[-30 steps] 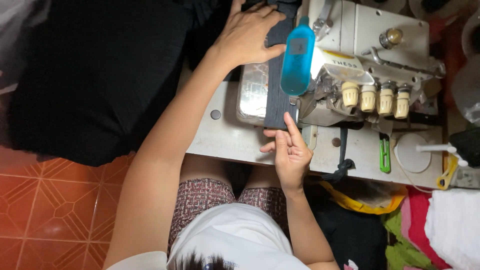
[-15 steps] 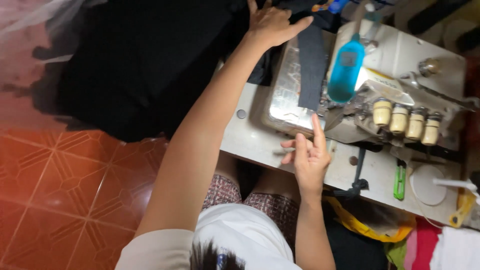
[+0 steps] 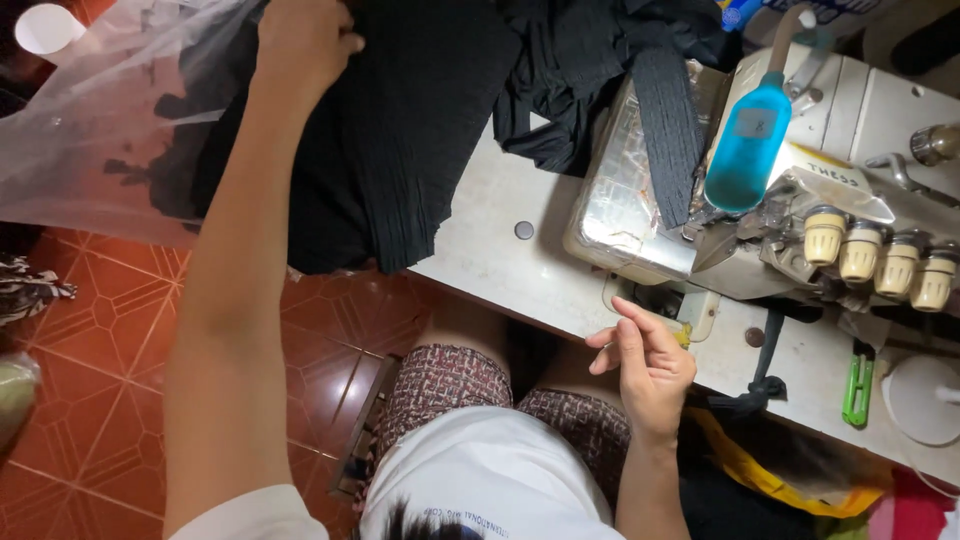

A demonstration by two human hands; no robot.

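Reaching far out from the grey-white overlock sewing machine (image 3: 800,200), the left hand (image 3: 300,45) is closed down on the dark ribbed black fabric pile (image 3: 400,140), fingers curled into the cloth at its upper edge. That pile lies well to the left of the machine, draped over the table corner and hanging toward the orange-red tiled floor (image 3: 90,330); its long axis runs from the hand down toward the person's lap. Further from the machine still, a crinkly clear plastic bag (image 3: 90,110) sits just beside the pile, more black cloth showing through it.

Closer in, the pale laminate sewing table (image 3: 520,250) shows bare between pile and machine. On the machine's shiny foil-wrapped bed (image 3: 620,200) lies a narrow black ribbed strip (image 3: 668,130) — long axis running away from the person, its near end up against the presser area. A bright blue plastic bottle-shaped lamp (image 3: 750,140) leans over it.

Just below the machine's front edge, the right hand (image 3: 645,365) hovers loosely open, fingers spread, holding nothing — it is the nearer hand to the strip, which lies up and slightly right of it. Four cream tension knobs (image 3: 880,255) line the machine's right side, and beyond them a green plastic clip (image 3: 858,390) rests on the table.
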